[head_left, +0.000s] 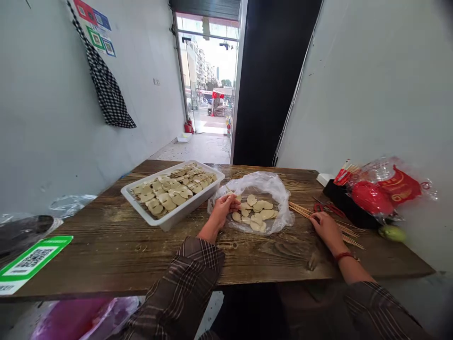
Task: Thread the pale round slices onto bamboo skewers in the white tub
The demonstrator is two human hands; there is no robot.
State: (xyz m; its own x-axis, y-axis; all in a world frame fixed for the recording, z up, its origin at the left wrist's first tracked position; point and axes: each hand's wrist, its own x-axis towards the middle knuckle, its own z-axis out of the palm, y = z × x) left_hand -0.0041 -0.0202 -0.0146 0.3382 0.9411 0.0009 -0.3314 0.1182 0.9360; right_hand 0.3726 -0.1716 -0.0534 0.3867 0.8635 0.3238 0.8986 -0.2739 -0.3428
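My left hand (225, 210) is at the left side of a clear plastic bag (285, 219), its fingers closed on a pale slice partly hidden by them. More flat, pale slices (260, 217) lie loose in the opened bag. To the right, my right hand (327, 230) rests on a bundle of thin bamboo skewers (300, 209), fingers bent together around their middle; the fingertips are partly hidden. Left of the bag stands a white plastic tub (184, 212), heaped with similar slices (173, 191) threaded on skewers.
Red-handled scissors (334, 209) lie behind the skewers. A black box (341, 200) holds red packets (371, 196), with a greenish fruit (392, 233) beside it. On the wooden table's (141, 255) left is a green QR-code sign (35, 259); a purple-lined bucket (78, 316) stands below.
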